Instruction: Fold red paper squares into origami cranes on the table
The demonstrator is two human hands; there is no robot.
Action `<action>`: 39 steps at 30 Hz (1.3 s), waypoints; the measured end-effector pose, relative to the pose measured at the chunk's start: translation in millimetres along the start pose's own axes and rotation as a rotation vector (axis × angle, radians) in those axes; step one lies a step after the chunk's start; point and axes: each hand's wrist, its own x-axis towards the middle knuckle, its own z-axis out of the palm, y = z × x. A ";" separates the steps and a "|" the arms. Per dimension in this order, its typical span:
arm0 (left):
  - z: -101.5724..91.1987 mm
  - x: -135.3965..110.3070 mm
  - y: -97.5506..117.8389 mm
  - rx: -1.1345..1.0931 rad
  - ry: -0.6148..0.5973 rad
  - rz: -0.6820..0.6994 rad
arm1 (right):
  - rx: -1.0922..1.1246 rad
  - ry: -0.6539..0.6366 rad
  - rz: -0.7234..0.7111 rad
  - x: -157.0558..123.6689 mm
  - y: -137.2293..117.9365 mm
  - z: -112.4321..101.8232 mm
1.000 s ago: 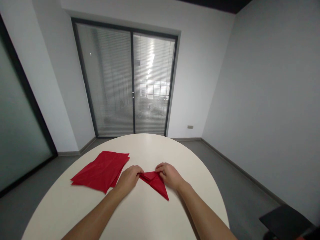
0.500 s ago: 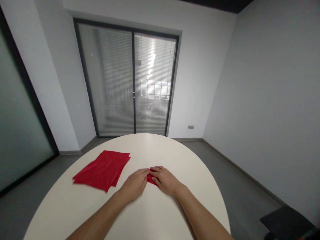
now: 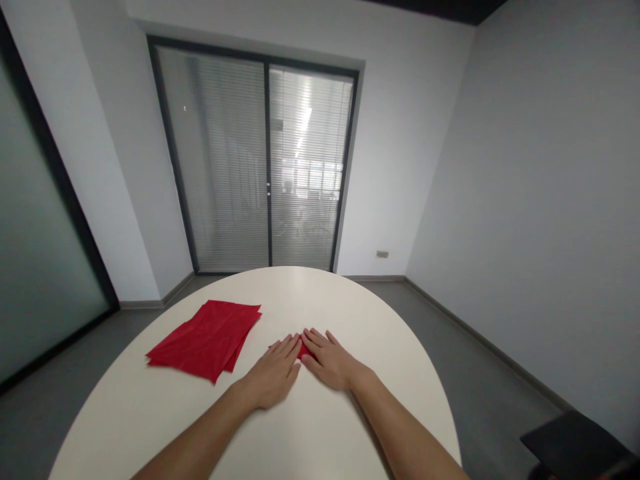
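Note:
A small folded piece of red cloth or paper (image 3: 303, 351) lies on the table in front of me, mostly covered by my hands. My left hand (image 3: 274, 375) rests flat over its left part with the fingers stretched out. From the other side, my right hand (image 3: 331, 361) lies flat on its right part, fingers spread. The fingertips of both hands nearly meet over the red piece. To the left, a stack of red sheets (image 3: 207, 339) of similar material lies spread out, apart from my left hand.
The round cream-white table (image 3: 320, 433) carries all of this. Beyond its far edge stands a glass door with blinds (image 3: 220, 173). A black chair seat (image 3: 580, 443) is at the lower right, below the table.
My fingers have straightened and flattened onto the red piece, where before they were bent around it. Less of the red piece shows toward me. The stack has not moved.

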 end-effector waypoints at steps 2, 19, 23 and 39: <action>0.6 0.5 -1.3 -0.005 0.012 0.005 | 0.012 -0.033 0.005 -1.1 3.5 0.5; -12.4 -1.6 10.1 0.127 0.186 0.035 | -0.017 0.058 -0.070 -9.0 19.1 -21.9; -18.4 -1.0 12.3 0.120 0.196 0.049 | -0.010 0.135 -0.089 -6.8 16.9 -21.8; -28.6 0.9 15.7 0.180 0.240 0.043 | 0.109 0.146 -0.124 -5.3 5.2 -22.7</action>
